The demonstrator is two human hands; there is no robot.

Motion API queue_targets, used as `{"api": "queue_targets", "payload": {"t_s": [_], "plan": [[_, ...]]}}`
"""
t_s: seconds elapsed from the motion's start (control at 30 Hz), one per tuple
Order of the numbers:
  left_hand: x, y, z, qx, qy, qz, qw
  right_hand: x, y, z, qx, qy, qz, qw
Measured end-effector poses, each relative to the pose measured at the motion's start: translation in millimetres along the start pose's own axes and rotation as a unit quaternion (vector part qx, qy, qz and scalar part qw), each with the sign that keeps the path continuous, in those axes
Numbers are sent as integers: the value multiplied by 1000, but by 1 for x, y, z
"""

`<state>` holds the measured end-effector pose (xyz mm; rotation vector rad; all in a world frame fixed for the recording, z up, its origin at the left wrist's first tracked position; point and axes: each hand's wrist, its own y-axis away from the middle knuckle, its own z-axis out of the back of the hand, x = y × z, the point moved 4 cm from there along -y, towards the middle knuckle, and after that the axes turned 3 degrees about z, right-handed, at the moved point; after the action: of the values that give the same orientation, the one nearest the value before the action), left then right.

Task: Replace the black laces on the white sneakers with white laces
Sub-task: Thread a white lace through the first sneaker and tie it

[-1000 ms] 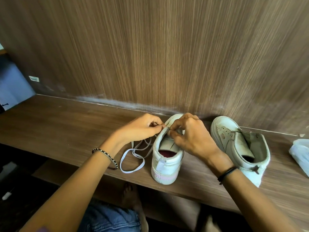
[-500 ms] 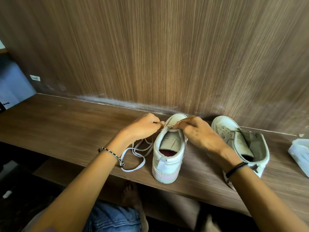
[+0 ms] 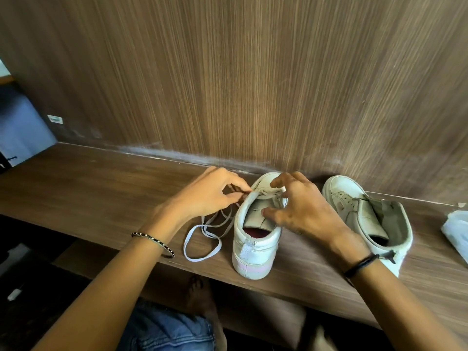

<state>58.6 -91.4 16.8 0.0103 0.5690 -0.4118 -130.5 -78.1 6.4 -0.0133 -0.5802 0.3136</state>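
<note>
A white sneaker (image 3: 253,249) stands on the wooden shelf (image 3: 88,188), heel toward me, toe at the wall. A white lace (image 3: 202,239) runs from its front eyelets and lies looped on the shelf to its left. My left hand (image 3: 210,193) pinches the lace at the shoe's left eyelet edge. My right hand (image 3: 301,206) hovers over the shoe's tongue with fingers spread and loosely bent, its thumb on the tongue, holding nothing. A second white sneaker (image 3: 367,214) without laces stands to the right.
A wood-grain wall panel (image 3: 253,84) rises right behind the shoes. A white crumpled object (image 3: 455,229) lies at the shelf's right edge. My knee in blue jeans (image 3: 167,330) and a bare foot show below the shelf's front edge.
My right hand let go of the lace at the shoe's front and opened, drawing back over the tongue. My left hand stayed pinching at the left eyelets.
</note>
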Motion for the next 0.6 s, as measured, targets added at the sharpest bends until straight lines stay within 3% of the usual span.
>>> {"api": "queue_targets", "payload": {"t_s": [0.27,0.6], "plan": [[6,-1,-2,26,38,27,999,-3,2,-2,-37,-18,-22,999],[2,-1,-7,10,62,8,998,14,6,-5,-92,71,25,993]]}}
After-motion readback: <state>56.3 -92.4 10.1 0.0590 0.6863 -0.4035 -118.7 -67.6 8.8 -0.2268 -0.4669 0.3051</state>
